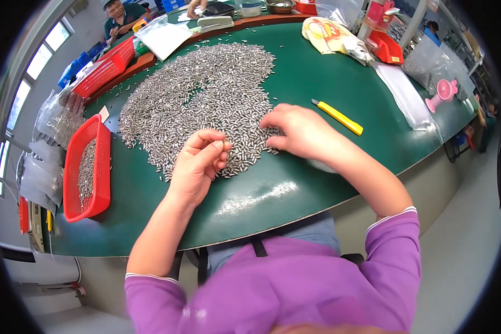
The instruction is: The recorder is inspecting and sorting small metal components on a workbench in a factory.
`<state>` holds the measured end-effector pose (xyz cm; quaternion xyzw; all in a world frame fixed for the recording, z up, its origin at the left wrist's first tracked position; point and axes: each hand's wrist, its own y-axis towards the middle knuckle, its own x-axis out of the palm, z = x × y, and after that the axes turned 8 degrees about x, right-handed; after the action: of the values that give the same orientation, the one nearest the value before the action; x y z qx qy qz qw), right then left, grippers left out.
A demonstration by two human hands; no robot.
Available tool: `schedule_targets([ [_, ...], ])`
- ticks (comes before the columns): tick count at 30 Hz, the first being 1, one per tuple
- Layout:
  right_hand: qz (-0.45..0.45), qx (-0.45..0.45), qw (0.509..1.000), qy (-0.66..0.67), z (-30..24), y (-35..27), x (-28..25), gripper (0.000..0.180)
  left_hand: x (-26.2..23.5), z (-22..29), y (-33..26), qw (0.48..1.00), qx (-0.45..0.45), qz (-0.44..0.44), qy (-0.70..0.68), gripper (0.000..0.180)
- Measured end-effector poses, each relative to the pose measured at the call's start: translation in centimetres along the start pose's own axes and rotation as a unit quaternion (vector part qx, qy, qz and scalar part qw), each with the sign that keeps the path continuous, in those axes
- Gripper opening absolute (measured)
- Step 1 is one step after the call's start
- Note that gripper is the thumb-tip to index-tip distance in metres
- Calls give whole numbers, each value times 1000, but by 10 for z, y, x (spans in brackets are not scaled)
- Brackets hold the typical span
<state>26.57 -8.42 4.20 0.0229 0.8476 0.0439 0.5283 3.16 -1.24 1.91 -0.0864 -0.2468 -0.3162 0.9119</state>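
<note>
A broad heap of small, shiny metal pieces (pixel 200 89), pointed and oblong, spreads over the green tabletop (pixel 286 72). My left hand (pixel 193 167) is at the near edge of the heap, its fingers curled and the thumb pressed against them; whatever it may hold is too small to make out. At the right edge of the heap is my right hand (pixel 303 133), thumb and fingers apart around a few loose pieces, apparently touching some. A red plastic basket (pixel 100 186) with more of these metal pieces inside stands to the left.
A yellow utility knife (pixel 339 118) lies right of my right hand. White sheets (pixel 403 94), a patterned cloth (pixel 328 34) and a red bin (pixel 385 47) are on the right. Another red basket (pixel 107 69) stands at the far left, near a co-worker (pixel 122 19) across the table.
</note>
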Motion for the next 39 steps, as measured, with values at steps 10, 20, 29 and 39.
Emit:
schedule_targets([
  [10,-33,-94,995,23,-20,67,38,12,-17,7,2,993,-32,24,-107,19],
  [20,12,-93,930,356,-33,69,33,28,-22,1,2,989,-58,6,-134,16],
  [29,58,-235,945,218,-37,62,33,46,-19,-1,5,995,-81,2,-60,19],
  [39,-17,-148,987,66,-12,69,44,18,-24,-2,8,989,-70,20,-129,14],
])
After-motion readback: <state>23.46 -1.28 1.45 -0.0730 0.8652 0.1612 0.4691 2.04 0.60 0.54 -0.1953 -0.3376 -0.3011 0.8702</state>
